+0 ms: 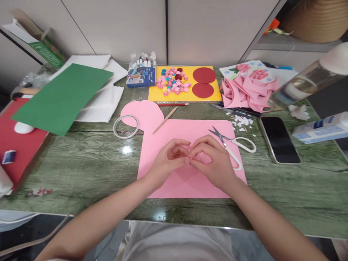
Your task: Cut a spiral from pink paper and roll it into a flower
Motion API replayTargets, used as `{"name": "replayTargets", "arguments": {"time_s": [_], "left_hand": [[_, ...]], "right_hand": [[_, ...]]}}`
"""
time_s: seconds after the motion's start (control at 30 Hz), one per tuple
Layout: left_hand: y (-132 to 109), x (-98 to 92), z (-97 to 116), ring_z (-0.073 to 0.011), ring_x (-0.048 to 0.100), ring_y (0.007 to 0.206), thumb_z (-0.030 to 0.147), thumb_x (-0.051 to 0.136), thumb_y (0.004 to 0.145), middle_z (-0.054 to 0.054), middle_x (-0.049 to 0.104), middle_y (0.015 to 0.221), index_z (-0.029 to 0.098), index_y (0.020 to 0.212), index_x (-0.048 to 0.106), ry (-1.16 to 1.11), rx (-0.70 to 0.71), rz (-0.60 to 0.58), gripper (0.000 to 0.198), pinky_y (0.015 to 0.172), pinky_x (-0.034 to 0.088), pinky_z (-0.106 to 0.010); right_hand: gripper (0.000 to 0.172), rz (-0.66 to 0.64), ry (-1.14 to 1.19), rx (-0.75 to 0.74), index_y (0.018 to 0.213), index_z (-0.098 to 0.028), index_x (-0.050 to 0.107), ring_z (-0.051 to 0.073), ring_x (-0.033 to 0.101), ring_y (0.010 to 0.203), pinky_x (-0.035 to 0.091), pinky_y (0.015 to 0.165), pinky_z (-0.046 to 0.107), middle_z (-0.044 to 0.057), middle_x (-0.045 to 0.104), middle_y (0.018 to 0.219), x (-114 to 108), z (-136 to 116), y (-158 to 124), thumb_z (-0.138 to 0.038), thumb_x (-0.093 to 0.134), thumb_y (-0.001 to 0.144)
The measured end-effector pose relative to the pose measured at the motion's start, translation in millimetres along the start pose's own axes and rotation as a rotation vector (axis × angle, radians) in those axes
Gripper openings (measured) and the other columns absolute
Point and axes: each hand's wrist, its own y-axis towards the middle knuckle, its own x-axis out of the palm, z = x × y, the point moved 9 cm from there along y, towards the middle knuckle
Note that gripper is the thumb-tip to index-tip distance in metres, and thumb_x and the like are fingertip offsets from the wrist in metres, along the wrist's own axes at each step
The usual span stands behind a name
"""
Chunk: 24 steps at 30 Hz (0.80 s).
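Over a pink sheet of paper point(167, 184), my left hand point(170, 157) and my right hand point(213, 159) meet fingertip to fingertip. Both are closed in a pinch around something tiny, perhaps pinkish, mostly hidden by the fingers. White-handled scissors point(224, 138) lie with blades spread beside my right hand, partly on the sheet. A pointed wooden stick point(165, 120) rests across the sheet's upper left edge. Pink paper circles point(152, 110) overlap that corner, with a roll of tape point(114, 128) against them.
Behind lies a yellow sheet point(154, 94) bearing small coloured paper balls point(172, 83) and dark red circles point(204, 75). Pink scraps point(244, 92), white bits point(242, 120), a phone point(279, 139) and a bottle point(300, 82) are right. Green paper point(64, 96) and a marker box point(140, 76) are left.
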Motion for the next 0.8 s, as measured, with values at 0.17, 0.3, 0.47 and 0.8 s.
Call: {"name": "replayTargets", "arguments": {"time_s": [0.17, 0.3, 0.47, 0.8], "left_hand": [[0.1, 3.0, -5.2, -0.0140, 0.056, 0.085, 0.019, 0.067, 0.070, -0.002, 0.059, 0.084, 0.018, 0.103, 0.053, 0.012, -0.025, -0.033, 0.035, 0.079, 0.042, -0.029], [0.1, 3.0, -7.1, -0.0156, 0.056, 0.085, 0.020, 0.068, 0.068, -0.003, 0.060, 0.085, 0.018, 0.102, 0.053, 0.017, -0.044, -0.028, 0.037, 0.078, 0.042, -0.029], [-0.5, 1.2, -6.2, -0.0138, 0.055, 0.081, 0.020, 0.067, 0.069, -0.001, 0.059, 0.079, 0.019, 0.101, 0.054, -0.019, -0.046, -0.009, 0.035, 0.076, 0.040, -0.027], [0.4, -2.0, -4.2, -0.0123, 0.053, 0.075, 0.012, 0.060, 0.068, 0.001, 0.056, 0.074, 0.019, 0.100, 0.055, -0.064, -0.030, -0.023, 0.034, 0.072, 0.039, -0.025]], "right_hand": [[0.019, -0.027, 0.011, 0.016, 0.067, -0.022, 0.056, 0.015, 0.055, 0.079, 0.047, 0.070, 0.029, -0.001, 0.052, 0.081, 2.7, 1.1, -0.4, -0.006, 0.065, 0.068], [0.018, -0.044, 0.006, 0.009, 0.067, -0.022, 0.055, 0.015, 0.055, 0.079, 0.046, 0.069, 0.029, 0.000, 0.052, 0.082, 4.5, 1.1, -0.6, -0.007, 0.065, 0.069], [0.017, -0.045, 0.000, -0.009, 0.069, -0.023, 0.056, 0.015, 0.055, 0.080, 0.047, 0.071, 0.029, 0.000, 0.052, 0.083, 4.6, -3.0, -0.4, -0.008, 0.064, 0.070], [0.018, -0.120, 0.008, -0.091, 0.087, -0.025, 0.062, 0.015, 0.057, 0.083, 0.049, 0.074, 0.031, 0.002, 0.056, 0.091, 10.1, -9.6, -3.2, -0.010, 0.059, 0.077]]}}
